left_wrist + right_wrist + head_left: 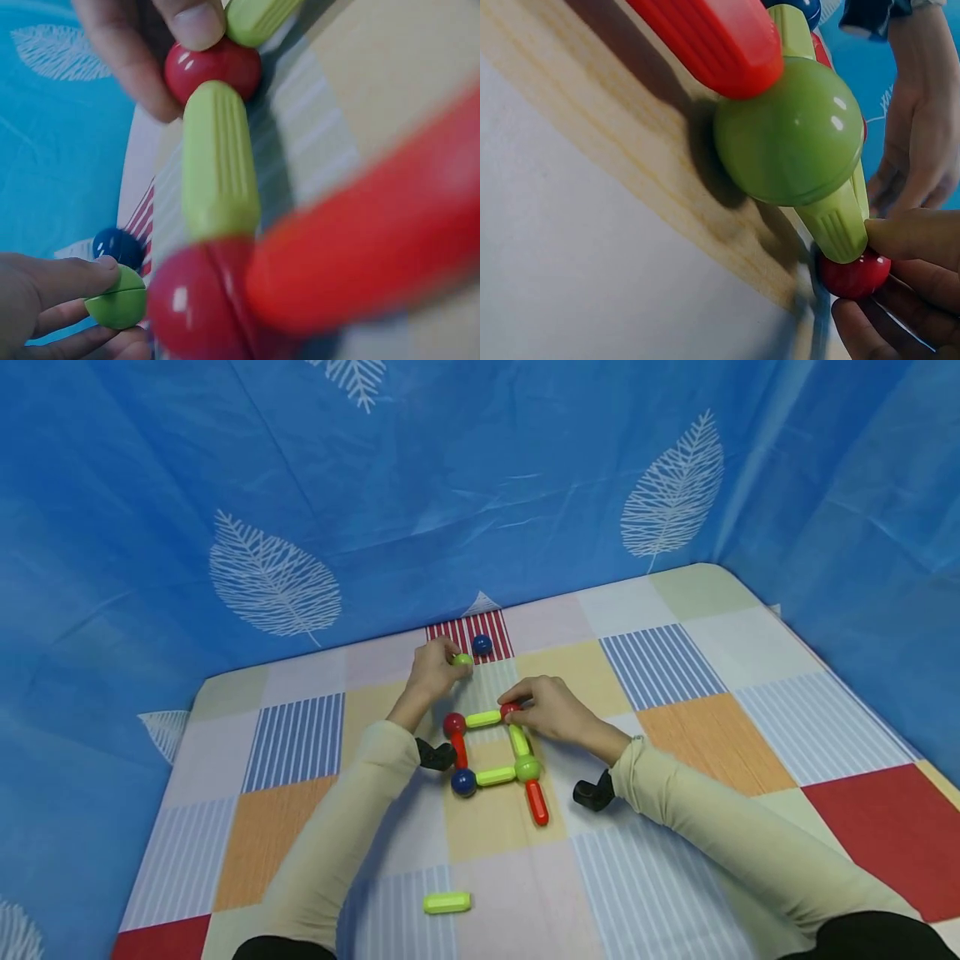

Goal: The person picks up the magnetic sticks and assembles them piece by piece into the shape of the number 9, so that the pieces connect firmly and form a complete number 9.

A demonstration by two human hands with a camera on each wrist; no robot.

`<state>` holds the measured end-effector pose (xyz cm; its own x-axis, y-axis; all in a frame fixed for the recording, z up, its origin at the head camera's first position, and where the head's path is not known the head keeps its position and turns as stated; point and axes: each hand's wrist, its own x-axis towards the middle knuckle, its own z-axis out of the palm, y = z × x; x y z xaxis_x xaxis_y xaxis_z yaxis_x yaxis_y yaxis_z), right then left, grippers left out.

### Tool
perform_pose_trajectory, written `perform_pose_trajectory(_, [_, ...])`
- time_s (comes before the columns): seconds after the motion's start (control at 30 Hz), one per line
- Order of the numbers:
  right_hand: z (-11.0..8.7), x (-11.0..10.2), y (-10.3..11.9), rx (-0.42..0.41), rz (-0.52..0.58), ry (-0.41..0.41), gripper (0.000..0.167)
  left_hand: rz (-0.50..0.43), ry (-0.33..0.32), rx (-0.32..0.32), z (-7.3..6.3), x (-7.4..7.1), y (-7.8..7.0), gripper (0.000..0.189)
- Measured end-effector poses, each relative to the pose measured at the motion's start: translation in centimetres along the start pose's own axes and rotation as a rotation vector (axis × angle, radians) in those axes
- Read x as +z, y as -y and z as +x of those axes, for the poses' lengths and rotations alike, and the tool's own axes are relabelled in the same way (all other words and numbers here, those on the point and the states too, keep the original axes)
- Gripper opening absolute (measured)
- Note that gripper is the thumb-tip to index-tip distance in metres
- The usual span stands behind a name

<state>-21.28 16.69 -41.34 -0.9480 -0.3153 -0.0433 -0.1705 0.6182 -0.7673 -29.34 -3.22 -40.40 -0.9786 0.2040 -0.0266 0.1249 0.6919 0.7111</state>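
While the left hand [435,672] pinched a lime ball [462,660] near the far edge of the patchwork cloth [510,868], the right hand [557,707] gripped the far-right red ball [510,710] of a four-sided frame [496,776], as the head view showed. A loose blue ball [482,645] lay just beside the lime one. The frame's other corners were a far-left red ball [454,724], a near-left blue ball [463,782] and a near-right green ball [528,767]; three green rods [483,719] and a red side rod [459,752] joined them. An outer red rod [537,802] stuck out from the near-right green ball toward the person. Nearer still lay a loose green rod [447,902], well apart from the frame.

From the left wrist, the left hand held the lime ball between thumb and fingers, clear of the frame, and the right thumb pressed on the far-right red ball.

From the right wrist, the right hand's thumb and fingers closed round that same ball, where a green rod met it; the left hand appeared beyond, its fingertips partly hidden.
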Motion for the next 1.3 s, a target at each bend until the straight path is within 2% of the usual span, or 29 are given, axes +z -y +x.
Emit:
perform_pose_trajectory(0.17, [0.0, 0.0, 0.0, 0.003, 0.001, 0.002, 0.026, -0.012, -0.026, -0.007, -2.1, -1.5, 1.9, 0.029])
perform_pose_trajectory(0.37, [0.0, 0.1, 0.1, -0.003, 0.01, 0.001, 0.026, -0.03, -0.072, -0.019, -5.5, -2.9, 4.1, 0.031])
perform_pose_trajectory(0.5, [-0.1, 0.0, 0.2, -0.001, 0.003, 0.006, 0.026, -0.024, -0.101, -0.003, -8.0, -3.5, 5.0, 0.031])
perform_pose_trajectory(0.7, [-0.1, 0.0, 0.3, -0.013, 0.005, 0.001, 0.026, 0.013, -0.105, 0.063, -12.1, -3.7, 5.8, 0.029])
perform_pose_trajectory(0.87, [0.0, 0.0, 0.3, -0.02, -0.007, -0.002, 0.026, 0.02, -0.104, 0.112, -15.7, -3.2, 5.6, 0.029])
perform_pose_trajectory(1.03, [0.0, 0.0, 0.4, -0.019, -0.006, -0.005, 0.025, -0.004, -0.075, 0.14, -18.4, -2.2, 4.9, 0.029])
perform_pose_trajectory(1.17, [0.0, 0.0, 0.5, -0.018, -0.012, -0.006, 0.025, -0.046, -0.019, 0.176, -20.1, -0.9, 4.0, 0.029])
perform_pose_trajectory(1.3, [-0.1, 0.0, 0.6, -0.013, -0.021, -0.003, 0.025, -0.086, 0.069, 0.247, -21.5, 0.4, 2.7, 0.029])
